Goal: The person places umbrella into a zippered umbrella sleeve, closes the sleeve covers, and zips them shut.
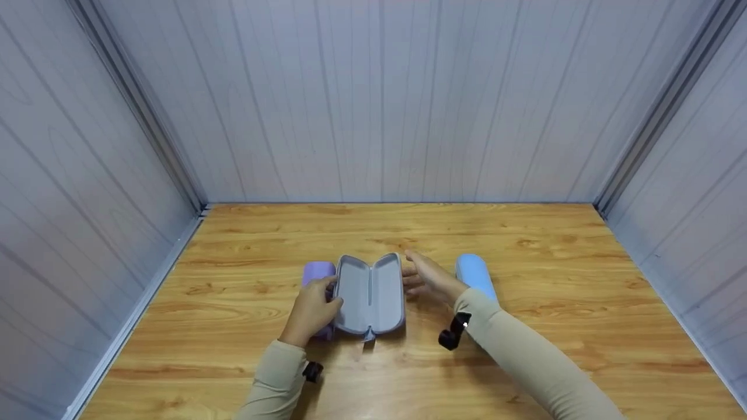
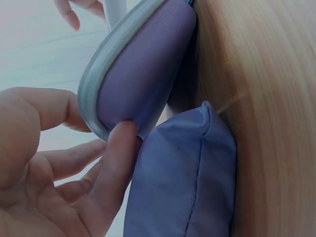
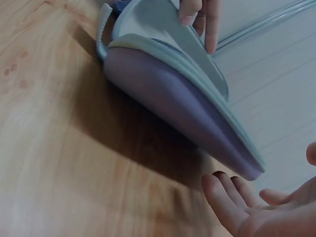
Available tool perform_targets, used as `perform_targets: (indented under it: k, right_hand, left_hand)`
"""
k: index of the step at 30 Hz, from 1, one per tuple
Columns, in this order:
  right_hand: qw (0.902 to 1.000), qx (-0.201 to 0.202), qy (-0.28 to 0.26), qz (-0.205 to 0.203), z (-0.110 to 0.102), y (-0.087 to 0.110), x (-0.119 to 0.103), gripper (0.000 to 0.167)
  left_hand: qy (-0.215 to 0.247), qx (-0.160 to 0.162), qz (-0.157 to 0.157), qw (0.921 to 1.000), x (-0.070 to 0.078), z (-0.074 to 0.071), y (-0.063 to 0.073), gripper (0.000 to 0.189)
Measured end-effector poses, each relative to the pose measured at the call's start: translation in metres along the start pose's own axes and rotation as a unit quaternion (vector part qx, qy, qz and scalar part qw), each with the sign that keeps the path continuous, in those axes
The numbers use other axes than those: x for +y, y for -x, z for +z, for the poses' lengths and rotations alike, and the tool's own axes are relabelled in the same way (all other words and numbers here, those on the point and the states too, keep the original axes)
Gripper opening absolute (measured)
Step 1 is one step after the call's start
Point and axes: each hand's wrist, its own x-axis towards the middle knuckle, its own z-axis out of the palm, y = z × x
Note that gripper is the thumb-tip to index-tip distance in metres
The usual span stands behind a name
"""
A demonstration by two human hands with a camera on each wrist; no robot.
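Note:
A zippered glasses case (image 1: 353, 297) stands spread apart in the middle, its grey lining facing up and a zip tail hanging at its near end. Its outer shell looks purple in both wrist views. My left hand (image 1: 312, 309) pinches the case's left rim, thumb on the inner side and fingers (image 2: 123, 143) against the shell. Off the case's right side, my right hand (image 1: 435, 277) is held with its fingers extended and parted, palm toward the case. In the right wrist view, its fingertips (image 3: 212, 185) are near the far end of the shell.
A purple fabric pouch (image 1: 318, 271) lies just left of the case, partly behind my left hand. Under my right forearm, a light blue case (image 1: 475, 274) rests on the wooden table (image 1: 233, 245). Pale panel walls (image 1: 379, 105) enclose the back and both sides.

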Motion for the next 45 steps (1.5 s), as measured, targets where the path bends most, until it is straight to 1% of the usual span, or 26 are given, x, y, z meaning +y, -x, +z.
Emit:
perform_targets:
  k: [4, 7, 10, 12, 16, 18, 20, 25, 30, 31, 32, 34, 35, 39, 41, 42, 45]
  right_hand:
    - [0.9993, -0.018, -0.025, 0.02, 0.001, -0.002, 0.01, 0.068]
    - [0.9989, -0.032, -0.022, 0.027, 0.001, -0.003, 0.015, 0.063]
    - [0.9983, -0.049, -0.022, 0.023, 0.0, -0.003, 0.017, 0.053]
    - [0.9979, -0.058, -0.023, 0.019, -0.001, -0.003, 0.019, 0.048]
    - [0.9974, -0.064, -0.028, 0.016, -0.001, -0.002, 0.021, 0.042]
    - [0.9973, -0.064, -0.032, 0.015, -0.001, -0.002, 0.022, 0.043]
    - [0.9965, -0.074, -0.038, 0.01, -0.001, -0.002, 0.024, 0.046]
    - [0.994, -0.099, -0.046, 0.002, -0.001, -0.002, 0.027, 0.058]
    - [0.9938, -0.098, -0.052, 0.01, 0.001, -0.001, 0.026, 0.066]
    - [0.9939, -0.096, -0.053, 0.012, 0.002, -0.001, 0.026, 0.067]
    - [0.9938, -0.096, -0.055, 0.012, 0.002, -0.002, 0.025, 0.067]
    - [0.9938, -0.093, -0.06, 0.013, 0.003, -0.002, 0.025, 0.067]
    - [0.9938, -0.092, -0.062, 0.012, 0.003, -0.002, 0.025, 0.066]
    - [0.9936, -0.089, -0.069, 0.01, 0.004, -0.002, 0.025, 0.062]
    - [0.9932, -0.093, -0.07, 0.009, 0.005, -0.002, 0.025, 0.061]
    - [0.993, -0.094, -0.071, 0.009, 0.005, -0.002, 0.024, 0.06]
    - [0.9923, -0.1, -0.072, 0.011, 0.005, -0.002, 0.024, 0.061]
  left_hand:
    - [-0.004, -0.01, 0.005, 0.9999, 0.001, 0.001, 0.001, 0.046]
    - [-0.005, -0.021, 0.0, 0.9998, 0.003, 0.003, 0.0, 0.048]
    - [-0.005, -0.032, -0.007, 0.9995, 0.004, 0.006, 0.0, 0.05]
    - [-0.003, -0.042, -0.005, 0.9991, 0.004, 0.008, 0.0, 0.051]
    - [-0.001, -0.055, -0.002, 0.9985, 0.005, 0.011, 0.0, 0.054]
    - [0.004, -0.058, 0.002, 0.9983, 0.005, 0.012, 0.0, 0.054]
    - [0.01, -0.06, 0.001, 0.9981, 0.005, 0.013, 0.001, 0.054]
    - [0.02, -0.068, 0.001, 0.9975, 0.005, 0.016, 0.002, 0.052]
    - [0.017, -0.079, 0.013, 0.9967, 0.005, 0.019, 0.003, 0.037]
    - [0.016, -0.08, 0.012, 0.9966, 0.005, 0.02, 0.003, 0.034]
    - [0.017, -0.081, 0.013, 0.9965, 0.005, 0.02, 0.003, 0.031]
    - [0.017, -0.082, 0.014, 0.9964, 0.005, 0.021, 0.004, 0.031]
    - [0.016, -0.083, 0.011, 0.9964, 0.005, 0.021, 0.004, 0.027]
    - [0.02, -0.087, 0.008, 0.9959, 0.006, 0.019, 0.004, 0.036]
    - [0.027, -0.089, 0.006, 0.9956, 0.006, 0.017, 0.003, 0.038]
    - [0.031, -0.088, 0.005, 0.9957, 0.005, 0.016, 0.003, 0.042]
    - [0.037, -0.072, 0.002, 0.9967, 0.004, 0.011, 0.002, 0.041]
